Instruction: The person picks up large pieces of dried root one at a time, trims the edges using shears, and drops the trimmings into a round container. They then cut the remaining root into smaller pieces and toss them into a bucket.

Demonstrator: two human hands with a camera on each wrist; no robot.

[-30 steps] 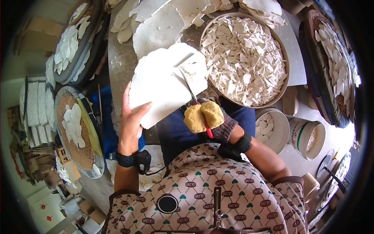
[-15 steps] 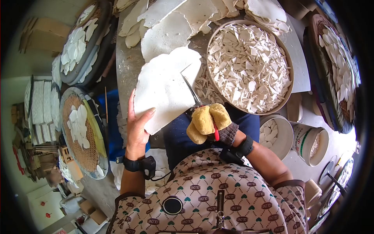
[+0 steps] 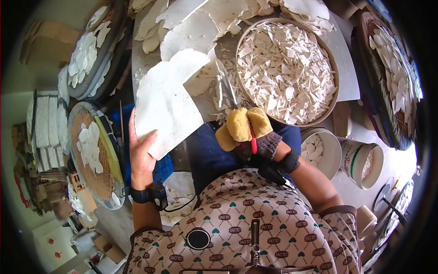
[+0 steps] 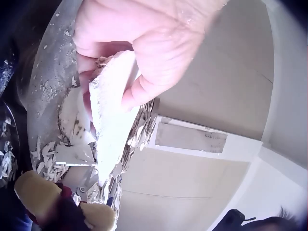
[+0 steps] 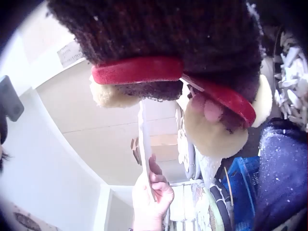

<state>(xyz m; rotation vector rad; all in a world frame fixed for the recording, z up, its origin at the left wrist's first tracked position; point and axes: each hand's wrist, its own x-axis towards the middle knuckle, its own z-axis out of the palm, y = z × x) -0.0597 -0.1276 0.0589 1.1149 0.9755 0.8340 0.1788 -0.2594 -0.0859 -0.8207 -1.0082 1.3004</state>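
In the head view my left hand (image 3: 143, 153) holds a flat white sheet (image 3: 169, 98) by its lower left edge, thumb on top. The sheet has a scalloped upper edge and an angular notch on its right side. The left wrist view shows the sheet edge-on between thumb and fingers. My right hand (image 3: 248, 132), in a dark knit glove with yellow foam pads, grips red-handled shears (image 3: 253, 142). Their blades point up and away, right of the sheet and apart from it. A narrow white offcut (image 3: 221, 78) is beside the blades.
A wide round tray (image 3: 338, 68) of white fragments stands right of the shears on a grey table (image 3: 344, 75). Larger white sheets (image 3: 191, 34) lie at the back. Buckets (image 3: 335, 148) stand low right; round woven trays (image 3: 109, 178) with white pieces stand left.
The sheet, held in my left hand, has moved left, away from the shears. A corner has come off its right side, leaving a notch. The shears stay near the same place.
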